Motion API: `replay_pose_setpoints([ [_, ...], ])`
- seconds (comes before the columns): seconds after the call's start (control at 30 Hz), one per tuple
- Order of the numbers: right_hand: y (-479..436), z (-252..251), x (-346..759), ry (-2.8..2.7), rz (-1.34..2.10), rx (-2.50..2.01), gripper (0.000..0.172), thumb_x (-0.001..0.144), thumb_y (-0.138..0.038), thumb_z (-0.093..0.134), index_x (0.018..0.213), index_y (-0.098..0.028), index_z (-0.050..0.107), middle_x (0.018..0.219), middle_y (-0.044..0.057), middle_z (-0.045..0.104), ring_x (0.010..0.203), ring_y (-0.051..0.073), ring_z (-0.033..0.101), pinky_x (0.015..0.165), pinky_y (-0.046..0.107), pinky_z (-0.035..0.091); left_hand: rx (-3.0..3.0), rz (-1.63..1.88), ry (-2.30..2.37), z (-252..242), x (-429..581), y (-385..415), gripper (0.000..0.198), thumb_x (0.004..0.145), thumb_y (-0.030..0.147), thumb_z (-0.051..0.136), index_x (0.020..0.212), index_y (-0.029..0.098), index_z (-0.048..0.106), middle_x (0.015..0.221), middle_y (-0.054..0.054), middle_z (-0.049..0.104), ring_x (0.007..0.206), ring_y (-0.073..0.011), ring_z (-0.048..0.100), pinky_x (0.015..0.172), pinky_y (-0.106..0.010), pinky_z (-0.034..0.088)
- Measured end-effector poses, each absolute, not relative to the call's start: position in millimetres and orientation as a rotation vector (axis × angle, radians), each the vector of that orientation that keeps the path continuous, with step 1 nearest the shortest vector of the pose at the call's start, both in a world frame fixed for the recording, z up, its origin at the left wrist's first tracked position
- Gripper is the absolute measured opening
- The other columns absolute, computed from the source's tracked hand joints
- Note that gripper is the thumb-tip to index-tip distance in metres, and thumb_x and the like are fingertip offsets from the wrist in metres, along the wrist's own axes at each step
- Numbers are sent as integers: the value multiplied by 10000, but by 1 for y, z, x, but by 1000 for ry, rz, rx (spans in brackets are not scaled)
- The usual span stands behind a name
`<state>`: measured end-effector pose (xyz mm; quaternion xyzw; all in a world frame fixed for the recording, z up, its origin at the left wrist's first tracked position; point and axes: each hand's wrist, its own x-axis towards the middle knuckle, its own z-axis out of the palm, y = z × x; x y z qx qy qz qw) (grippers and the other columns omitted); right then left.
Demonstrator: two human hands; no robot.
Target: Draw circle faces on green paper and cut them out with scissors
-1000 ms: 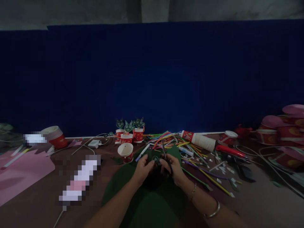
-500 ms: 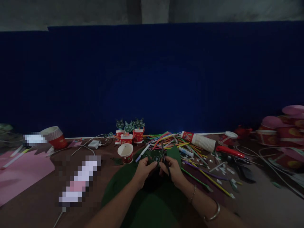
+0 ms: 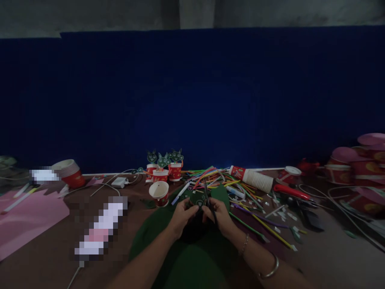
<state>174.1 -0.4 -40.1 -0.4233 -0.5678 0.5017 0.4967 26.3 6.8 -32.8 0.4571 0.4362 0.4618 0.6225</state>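
Note:
Between the thumb and fingers of my left hand (image 3: 180, 220) is a dark green paper piece (image 3: 196, 196) with pale outlines drawn on it. My right hand (image 3: 221, 216) grips a pair of scissors (image 3: 206, 189) by the handles, blades pointing up and away along the paper's right side. Whether the blades touch the paper is too dark to tell. Under both forearms spreads a large dark green sheet (image 3: 183, 263). Just beyond my left hand stands an open paper cup (image 3: 159, 193). Behind it are red cups (image 3: 160, 176) topped with green paper animal heads (image 3: 163, 161).
Coloured pipe cleaners (image 3: 210, 176), markers (image 3: 181, 193) and paper scraps (image 3: 282, 214) lie beyond and right of my hands. A stack of cups (image 3: 258, 180) lies on its side near a red-handled tool (image 3: 291, 192). Pink paper (image 3: 33, 220) and upright stacked cups (image 3: 68, 174) are at left.
The paper piece in my left hand has shifted and turned slightly, showing more of its drawn outlines beside the scissors. Both hands stay in nearly the same place.

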Motion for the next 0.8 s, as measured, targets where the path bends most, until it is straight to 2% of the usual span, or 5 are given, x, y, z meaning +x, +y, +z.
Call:
replay_pose_setpoints([
  [0.1,0,-41,174,-1380,1237,-984,324,733,-480,613,725,-174,507,499,-24,565,417,94,467,409,201,342,980,1127,970,-33,26,8,331,601,315,743,843,155,583,554,56,532,421,-45,422,402,-159,277],
  [0.27,-6,-41,168,-1525,1268,-944,253,739,-389,624,741,-157,523,572,-19,570,496,95,496,468,200,382,900,1283,975,-32,24,12,310,607,315,741,807,162,560,464,92,462,347,-24,333,352,-153,213],
  [0.4,-10,-41,164,-1550,1292,-1001,215,719,-339,627,714,-152,523,528,-37,535,478,93,484,470,203,388,844,1304,974,-34,24,12,338,584,301,766,818,161,566,499,80,491,384,-33,391,367,-148,248],
  [0.5,-10,-40,164,-1552,1302,-1005,211,717,-336,618,701,-151,518,511,-40,527,458,90,476,456,203,381,833,1299,963,-34,25,11,335,580,287,771,818,154,577,560,57,542,422,-37,429,391,-149,277],
  [0.8,-9,-39,165,-1523,1342,-994,262,712,-395,624,719,-151,528,484,-38,536,427,87,474,430,199,366,844,1245,1023,-31,27,7,273,602,260,757,769,153,569,531,70,517,407,-22,396,385,-143,263],
])
